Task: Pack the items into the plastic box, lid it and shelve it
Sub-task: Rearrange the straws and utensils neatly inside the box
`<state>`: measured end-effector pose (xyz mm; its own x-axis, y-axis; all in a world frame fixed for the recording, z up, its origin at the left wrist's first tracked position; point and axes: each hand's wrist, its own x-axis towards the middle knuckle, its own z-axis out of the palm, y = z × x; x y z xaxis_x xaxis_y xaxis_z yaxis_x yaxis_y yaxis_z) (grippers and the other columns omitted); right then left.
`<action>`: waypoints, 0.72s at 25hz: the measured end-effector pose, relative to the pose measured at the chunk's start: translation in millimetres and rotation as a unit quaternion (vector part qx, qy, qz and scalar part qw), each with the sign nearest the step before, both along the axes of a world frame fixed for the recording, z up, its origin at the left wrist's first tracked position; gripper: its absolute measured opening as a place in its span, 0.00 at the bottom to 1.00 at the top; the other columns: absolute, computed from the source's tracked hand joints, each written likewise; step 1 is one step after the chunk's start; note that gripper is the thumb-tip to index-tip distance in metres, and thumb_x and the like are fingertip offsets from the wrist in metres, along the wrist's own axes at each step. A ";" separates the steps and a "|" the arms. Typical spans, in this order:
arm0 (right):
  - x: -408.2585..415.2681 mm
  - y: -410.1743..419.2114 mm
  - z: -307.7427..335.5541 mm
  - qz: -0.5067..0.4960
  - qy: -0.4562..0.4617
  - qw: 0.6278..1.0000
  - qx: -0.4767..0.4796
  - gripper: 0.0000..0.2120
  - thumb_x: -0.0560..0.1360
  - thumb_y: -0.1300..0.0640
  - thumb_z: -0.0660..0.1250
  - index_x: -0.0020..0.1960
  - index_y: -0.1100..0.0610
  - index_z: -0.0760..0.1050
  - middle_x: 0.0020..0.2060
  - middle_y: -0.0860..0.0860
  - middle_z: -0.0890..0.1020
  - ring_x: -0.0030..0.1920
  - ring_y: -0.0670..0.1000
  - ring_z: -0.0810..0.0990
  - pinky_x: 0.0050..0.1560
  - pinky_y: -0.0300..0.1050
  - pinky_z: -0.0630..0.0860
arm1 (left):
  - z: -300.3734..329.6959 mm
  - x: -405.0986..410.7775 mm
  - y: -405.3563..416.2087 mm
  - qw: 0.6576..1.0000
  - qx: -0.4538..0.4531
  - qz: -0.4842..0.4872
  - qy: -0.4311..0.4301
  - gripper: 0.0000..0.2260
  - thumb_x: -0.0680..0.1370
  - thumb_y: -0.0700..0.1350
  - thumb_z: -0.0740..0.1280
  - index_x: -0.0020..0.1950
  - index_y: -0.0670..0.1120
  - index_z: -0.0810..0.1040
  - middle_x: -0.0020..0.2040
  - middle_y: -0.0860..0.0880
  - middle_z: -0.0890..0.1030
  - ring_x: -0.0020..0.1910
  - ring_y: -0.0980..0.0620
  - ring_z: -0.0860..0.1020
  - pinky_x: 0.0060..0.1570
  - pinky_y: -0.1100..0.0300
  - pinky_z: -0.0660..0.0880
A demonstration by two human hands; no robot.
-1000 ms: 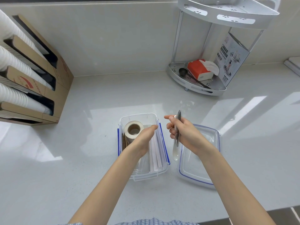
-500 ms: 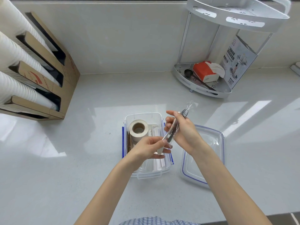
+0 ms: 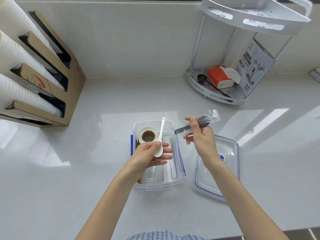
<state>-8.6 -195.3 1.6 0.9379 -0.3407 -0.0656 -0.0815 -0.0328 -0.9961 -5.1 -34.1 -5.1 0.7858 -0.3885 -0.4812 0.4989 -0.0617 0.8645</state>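
Over counter (image 3: 103,187), left hand (image 3: 149,155) pinches spoon (image 3: 160,137), right hand (image 3: 201,137) spork (image 3: 199,123).

A single wide-angle view is given, taken from the person's head and aimed forward and steeply down at the white counter (image 3: 97,196). Both forearms are seen entering from the bottom edge, so the hands are met close under the lens. The wall (image 3: 138,40) is caught along the top, with the cup dispenser (image 3: 43,80) at the left edge and the corner rack (image 3: 242,54) at upper right (straight lines are bowed towards the margins). No second view is supplied.
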 end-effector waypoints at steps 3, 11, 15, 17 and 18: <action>-2.5 4.8 -4.0 0.060 -0.071 0.990 -0.105 0.12 0.76 0.62 0.63 0.45 0.44 0.74 0.41 0.47 0.81 0.38 0.37 0.80 0.43 0.39 0.80 | 0.1 0.4 -1.8 0.999 -0.030 0.005 0.016 0.11 0.80 0.43 0.56 0.50 0.41 0.77 0.44 0.47 0.83 0.36 0.58 0.84 0.33 0.68 0.79; -15.4 22.7 -20.8 0.236 -0.095 0.916 -0.312 0.21 0.75 0.65 0.61 0.68 0.59 0.68 0.60 0.54 0.74 0.54 0.36 0.69 0.54 0.18 0.63 | -1.8 1.5 -0.8 0.994 -0.107 0.004 0.021 0.13 0.80 0.40 0.54 0.53 0.37 0.77 0.42 0.48 0.83 0.41 0.58 0.82 0.43 0.66 0.79; -21.8 26.9 -25.6 0.297 -0.072 0.879 -0.366 0.29 0.72 0.56 0.55 0.73 0.58 0.58 0.72 0.51 0.65 0.72 0.44 0.60 0.71 0.32 0.55 | -0.7 2.3 1.7 0.993 -0.114 0.020 0.033 0.13 0.80 0.43 0.55 0.50 0.43 0.78 0.39 0.49 0.81 0.37 0.57 0.81 0.38 0.65 0.79; -25.7 28.0 -26.6 0.311 -0.042 0.859 -0.405 0.31 0.73 0.55 0.56 0.75 0.54 0.52 0.75 0.48 0.58 0.75 0.43 0.49 0.73 0.39 0.48 | -0.4 1.6 2.0 0.991 -0.122 0.021 0.040 0.13 0.80 0.44 0.55 0.50 0.44 0.79 0.40 0.48 0.81 0.37 0.56 0.81 0.38 0.63 0.80; -26.6 27.4 -26.7 0.319 -0.031 0.850 -0.417 0.32 0.74 0.54 0.58 0.75 0.53 0.50 0.76 0.47 0.55 0.74 0.42 0.46 0.74 0.40 0.46 | -0.3 0.9 2.1 0.990 -0.131 0.017 0.045 0.13 0.79 0.45 0.56 0.50 0.44 0.80 0.40 0.48 0.82 0.38 0.55 0.81 0.39 0.63 0.80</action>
